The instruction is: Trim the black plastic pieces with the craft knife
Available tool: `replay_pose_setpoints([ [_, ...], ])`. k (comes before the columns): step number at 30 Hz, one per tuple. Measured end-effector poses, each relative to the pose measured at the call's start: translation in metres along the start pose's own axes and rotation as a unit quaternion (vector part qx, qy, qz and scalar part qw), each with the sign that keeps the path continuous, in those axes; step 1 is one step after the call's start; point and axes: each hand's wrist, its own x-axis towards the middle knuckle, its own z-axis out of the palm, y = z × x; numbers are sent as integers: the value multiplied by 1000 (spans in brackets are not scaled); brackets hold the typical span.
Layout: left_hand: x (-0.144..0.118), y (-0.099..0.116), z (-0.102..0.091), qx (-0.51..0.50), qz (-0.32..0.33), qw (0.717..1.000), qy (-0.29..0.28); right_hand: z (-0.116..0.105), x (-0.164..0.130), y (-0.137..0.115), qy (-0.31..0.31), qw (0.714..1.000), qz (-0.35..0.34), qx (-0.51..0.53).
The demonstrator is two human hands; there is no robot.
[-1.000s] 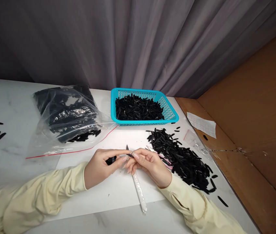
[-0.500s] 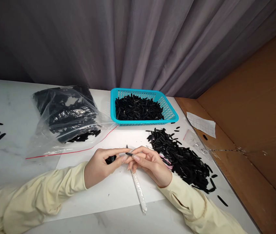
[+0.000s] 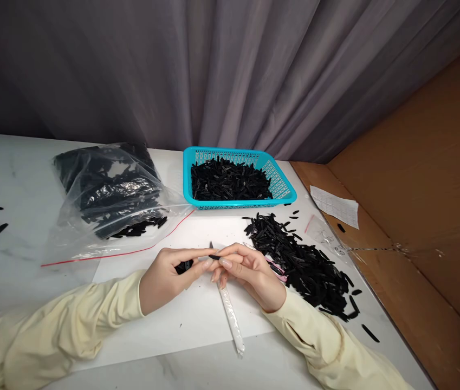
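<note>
Over white sheet (image 3: 197,319) | left hand (image 3: 167,279), right hand (image 3: 250,273) fingertips meet | both pinching black strip (image 3: 214,257)

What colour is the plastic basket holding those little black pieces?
Turquoise blue, seen clearly in the head view: the perforated plastic basket.

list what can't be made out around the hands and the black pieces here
Head view only:
- Small black piece between both hands' fingertips: too small to tell its shape.
- Left hand palm contents: hidden by curled fingers.
- Knife blade: mostly hidden by right hand.
- Plastic bag contents: blurred by glare.
</note>
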Motion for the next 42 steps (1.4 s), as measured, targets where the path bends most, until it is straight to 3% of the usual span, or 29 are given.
replay_pose_setpoints([
  [11,1,-1,0,-4,38,999,6,0,0,-2,-6,1000,10,12],
  [30,1,2,1,-1,-8,1000,17,-2,2,7,25,999,-22,-16],
  [34,0,-3,1,-6,-10,1000,25,-1,0,-3,56,995,-44,-69],
  [38,0,-7,1,-64,-28,998,-9,-1,12,-45,131,961,-135,-201],
  [40,0,-6,1,-88,-39,995,-27,-3,28,-70,160,922,-206,-285],
  [42,0,-6,0,-97,-48,994,-35,-4,46,-87,141,881,-216,-396],
])
